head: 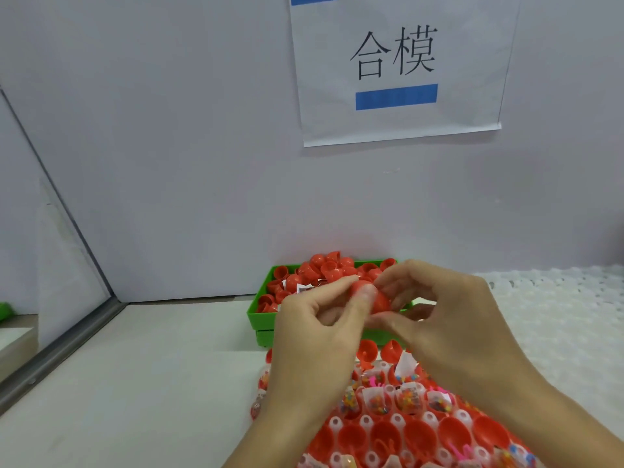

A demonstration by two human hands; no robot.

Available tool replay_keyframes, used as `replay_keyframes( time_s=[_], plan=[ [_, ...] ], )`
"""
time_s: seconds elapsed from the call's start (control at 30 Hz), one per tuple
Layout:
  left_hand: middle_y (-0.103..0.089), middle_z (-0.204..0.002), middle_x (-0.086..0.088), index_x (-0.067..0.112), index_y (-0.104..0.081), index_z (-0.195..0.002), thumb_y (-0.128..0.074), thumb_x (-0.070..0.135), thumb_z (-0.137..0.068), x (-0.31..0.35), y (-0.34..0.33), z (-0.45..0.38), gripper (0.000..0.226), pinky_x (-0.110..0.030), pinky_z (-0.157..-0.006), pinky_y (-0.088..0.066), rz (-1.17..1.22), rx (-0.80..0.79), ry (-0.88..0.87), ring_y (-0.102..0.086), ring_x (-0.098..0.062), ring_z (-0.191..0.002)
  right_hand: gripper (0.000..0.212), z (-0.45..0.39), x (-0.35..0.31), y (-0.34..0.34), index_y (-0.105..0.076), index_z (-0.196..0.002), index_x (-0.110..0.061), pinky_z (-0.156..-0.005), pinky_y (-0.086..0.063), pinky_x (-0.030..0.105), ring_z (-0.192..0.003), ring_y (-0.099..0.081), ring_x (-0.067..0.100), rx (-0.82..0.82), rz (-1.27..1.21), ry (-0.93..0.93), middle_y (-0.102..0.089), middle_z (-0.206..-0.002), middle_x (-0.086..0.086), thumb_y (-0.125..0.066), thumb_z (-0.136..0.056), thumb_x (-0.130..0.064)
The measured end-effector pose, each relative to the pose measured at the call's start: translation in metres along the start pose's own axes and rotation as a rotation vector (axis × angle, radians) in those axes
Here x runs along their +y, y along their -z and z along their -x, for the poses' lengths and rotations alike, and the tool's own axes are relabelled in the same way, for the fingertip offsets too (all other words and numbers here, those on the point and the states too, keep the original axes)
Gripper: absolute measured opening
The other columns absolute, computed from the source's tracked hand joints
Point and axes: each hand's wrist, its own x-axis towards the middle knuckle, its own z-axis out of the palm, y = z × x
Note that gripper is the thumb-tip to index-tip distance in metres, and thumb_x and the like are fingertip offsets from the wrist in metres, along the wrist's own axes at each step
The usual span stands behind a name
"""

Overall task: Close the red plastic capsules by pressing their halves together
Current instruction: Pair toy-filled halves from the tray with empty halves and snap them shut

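Bright, even, soft indoor light

Shadows are faint under the hands (388,319); fingertips look motion-blurred, the white mat (557,298) is washed out, and straight edges bow at the left.

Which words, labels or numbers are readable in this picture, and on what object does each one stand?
"合模": large black characters on the white paper sign on the wall, above a blue bar with no text.
Small white paper slips in the green bin and in the red capsule halves: print too small and blurred to read.
No other text is visible.
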Motion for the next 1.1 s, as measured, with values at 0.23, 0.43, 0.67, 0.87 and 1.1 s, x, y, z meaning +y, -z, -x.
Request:
replay_keyframes(
  time_s=[0.23, 0.43, 0.67, 0.87, 1.1],
  plan=[
    [-0.078, -0.089, -0.002, 0.021, -0.078, -0.092, -0.074, 0.023, -0.085, -0.006, 0.008, -0.004, 0.008, -0.02, -0.076, -0.058, 0.111, -0.134, 0.13, -0.075, -0.015, -0.087, 0.028, 0.001, -0.005, 0.004, -0.076, -0.089, -0.032, -0.067, -0.059, 0.026, -0.078, -0.068, 0.01, -0.115, -0.059, 0.023, -0.07, -0.08, -0.015, -0.083, -0.07, -0.012],
    [-0.078, -0.096, -0.009, 0.006, -0.076, -0.099, -0.057, 0.034, -0.09, -0.009, 0.001, -0.003, 0.035, -0.03, -0.087, -0.059, 0.247, -0.21, 0.18, -0.075, -0.022, -0.095, 0.03, -0.002, -0.002, 0.009, -0.074, -0.099, -0.036, -0.084, -0.057, 0.022, -0.093, -0.07, -0.001, -0.151, -0.257, -0.086, -0.075, -0.093, -0.019, -0.077, -0.077, -0.016],
    [-0.078, -0.093, -0.006, 0.008, -0.077, -0.101, -0.056, 0.036, -0.086, -0.01, -0.005, 0.002, 0.038, -0.028, -0.085, -0.059, 0.218, -0.155, 0.159, -0.075, -0.019, -0.091, 0.035, 0.001, -0.005, 0.003, -0.077, -0.087, -0.036, -0.078, -0.059, 0.024, -0.083, -0.074, 0.005, -0.174, -0.252, -0.073, -0.077, -0.083, -0.014, -0.07, -0.085, -0.002],
    [-0.078, -0.089, -0.007, 0.013, -0.078, -0.097, -0.061, 0.049, -0.082, -0.005, 0.001, -0.004, 0.043, -0.025, -0.076, -0.06, 0.168, -0.216, 0.203, -0.076, -0.02, -0.085, 0.031, -0.002, 0.009, 0.0, -0.08, -0.088, -0.012, -0.078, -0.06, 0.033, -0.092, -0.074, 0.025, -0.189, -0.639, -0.355, -0.077, -0.092, 0.011, -0.06, -0.083, -0.035],
    [-0.077, -0.081, 0.006, 0.027, -0.073, -0.089, -0.074, 0.028, -0.083, -0.007, 0.003, -0.002, 0.005, -0.017, -0.064, -0.057, -0.018, -0.12, 0.111, -0.074, -0.009, -0.073, 0.04, -0.002, 0.009, -0.006, -0.077, -0.093, -0.002, -0.069, -0.059, 0.029, -0.093, -0.074, 0.031, -0.233, -0.953, -0.498, -0.075, -0.1, 0.02, -0.052, -0.091, -0.033]
  ],
)
